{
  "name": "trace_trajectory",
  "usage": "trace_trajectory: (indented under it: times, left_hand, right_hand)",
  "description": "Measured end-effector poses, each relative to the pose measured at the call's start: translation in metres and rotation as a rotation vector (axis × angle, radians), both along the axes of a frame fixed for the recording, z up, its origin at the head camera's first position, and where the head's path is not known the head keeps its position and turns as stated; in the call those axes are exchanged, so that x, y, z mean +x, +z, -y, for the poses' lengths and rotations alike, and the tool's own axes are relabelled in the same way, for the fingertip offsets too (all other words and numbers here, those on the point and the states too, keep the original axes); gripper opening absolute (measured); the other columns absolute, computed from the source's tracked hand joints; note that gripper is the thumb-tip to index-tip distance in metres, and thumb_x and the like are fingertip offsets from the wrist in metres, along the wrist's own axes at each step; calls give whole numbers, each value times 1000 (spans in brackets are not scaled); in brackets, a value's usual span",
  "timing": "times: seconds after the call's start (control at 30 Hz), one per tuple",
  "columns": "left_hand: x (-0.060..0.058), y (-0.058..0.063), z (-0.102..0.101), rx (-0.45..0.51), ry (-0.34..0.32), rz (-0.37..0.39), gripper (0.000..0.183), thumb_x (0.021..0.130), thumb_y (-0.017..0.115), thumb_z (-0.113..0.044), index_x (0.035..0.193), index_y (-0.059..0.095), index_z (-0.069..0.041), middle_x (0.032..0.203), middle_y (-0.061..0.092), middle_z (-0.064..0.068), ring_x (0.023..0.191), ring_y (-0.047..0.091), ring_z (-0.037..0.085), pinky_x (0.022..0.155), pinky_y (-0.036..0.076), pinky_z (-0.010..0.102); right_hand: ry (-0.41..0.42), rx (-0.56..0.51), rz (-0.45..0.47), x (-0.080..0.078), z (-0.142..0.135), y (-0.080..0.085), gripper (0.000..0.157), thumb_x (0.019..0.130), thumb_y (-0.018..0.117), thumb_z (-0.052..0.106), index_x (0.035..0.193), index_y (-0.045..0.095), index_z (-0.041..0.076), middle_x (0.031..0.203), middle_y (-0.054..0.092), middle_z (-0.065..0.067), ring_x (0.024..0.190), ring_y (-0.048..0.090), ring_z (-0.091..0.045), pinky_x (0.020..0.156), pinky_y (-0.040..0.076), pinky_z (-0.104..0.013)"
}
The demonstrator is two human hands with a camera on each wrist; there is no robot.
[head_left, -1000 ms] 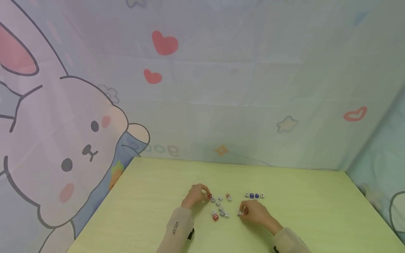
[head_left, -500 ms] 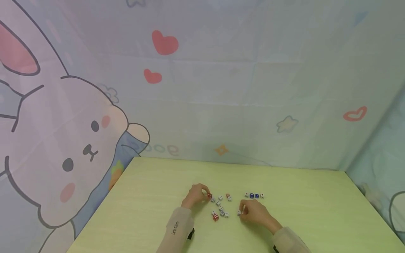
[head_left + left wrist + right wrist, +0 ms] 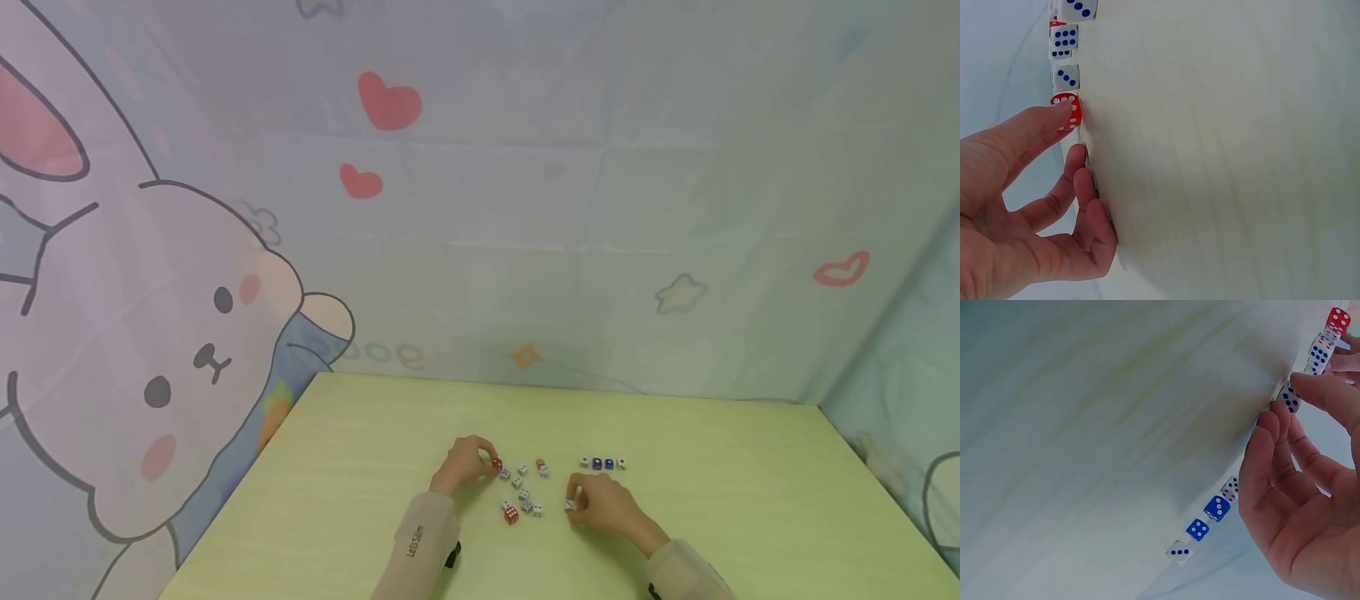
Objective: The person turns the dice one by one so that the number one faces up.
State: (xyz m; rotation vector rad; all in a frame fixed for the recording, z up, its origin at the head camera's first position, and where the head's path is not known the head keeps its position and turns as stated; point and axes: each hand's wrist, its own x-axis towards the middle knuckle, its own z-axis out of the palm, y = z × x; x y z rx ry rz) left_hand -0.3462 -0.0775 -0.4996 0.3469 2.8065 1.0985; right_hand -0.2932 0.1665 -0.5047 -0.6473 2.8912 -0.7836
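Observation:
My left hand (image 3: 463, 463) rests at the left edge of the loose dice, pinching a red die (image 3: 497, 464) with white dots between thumb and forefinger. The left wrist view shows that red die (image 3: 1074, 112) at the fingertips, and the other fingers curl down beside the table. To the right of the group, my right hand (image 3: 603, 502) pinches a white die (image 3: 568, 505). Blue dots show on this die (image 3: 1289, 399) in the right wrist view, where thumb and fingertips partly cover it.
Between the hands lie several scattered white dice (image 3: 523, 495) and a larger red die (image 3: 511, 516). Beyond the right hand, a short row holds two blue dice (image 3: 597, 464) with a white die (image 3: 622, 463) at its right end. A printed cloth (image 3: 480, 275) hangs behind the pale yellow-green table (image 3: 360, 433).
The white die in my right fingers has turned slightly and shows a different face, while the right hand keeps its place. My left hand and the red die have not moved.

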Motion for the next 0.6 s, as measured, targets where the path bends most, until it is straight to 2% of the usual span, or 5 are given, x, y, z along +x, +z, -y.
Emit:
trace_trajectory:
  times: [0.37,0.6]
  left_hand:
    - [1,0,0,-8,-5,-2,12,72,71,-7,83,67,-5,101,62,14,68,54,15,57,42,26]
    - [0,0,0,-14,5,6,11,72,71,-8,83,67,-7,98,63,13,68,54,15,57,42,26]
  right_hand:
    - [-31,-10,28,2,-1,0,14,69,69,11,78,57,12,68,56,2,59,48,-10,51,38,-25]
    - [-28,-18,51,1,-1,2,15,71,66,11,80,54,12,68,56,2,55,47,-10,47,37,-24]
